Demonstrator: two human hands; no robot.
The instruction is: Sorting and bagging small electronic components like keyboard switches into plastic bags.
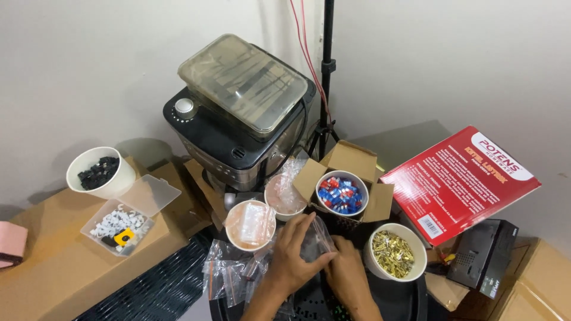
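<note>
Bag, a small clear plastic one, sits right between both hands, low in the middle, above the pile of bags. Left hand and right hand are both closed on it, pinching its edges, left a bit higher. Cup of brass bits is just right, blue-red cup behind it.

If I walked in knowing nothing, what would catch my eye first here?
Probably the big red cardboard box tilted at right, then the black appliance with a clear plastic lid at centre back. Below it, the left hand and right hand pinch a small clear plastic bag among white bowls.
</note>
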